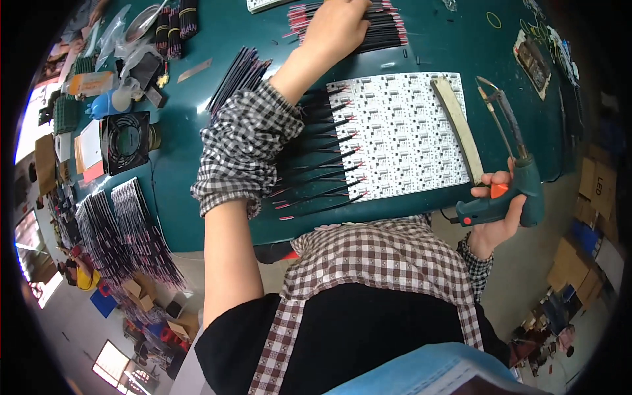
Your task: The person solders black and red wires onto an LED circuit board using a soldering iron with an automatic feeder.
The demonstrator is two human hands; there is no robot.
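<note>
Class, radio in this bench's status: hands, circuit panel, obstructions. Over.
Left hand over red-tipped wires; right hand gripping green soldering gun. White circuit panel flat, black wires along left edge. Pale bar lying on panel's right side.

A single wide fisheye view looks steeply down from the person's head, facing forward over a white rectangular circuit-board panel (398, 141) on a dark green smooth tabletop (181, 108). The panel lies within arm's reach, right of and above the frame's middle. Below the panel, the brown-and-white checked cloth apron (382, 263) appears nearer; farther below it, a pale blue pleated face mask (428, 368) looms closest. Edges well away from the panel bow toward a black rim.
</note>
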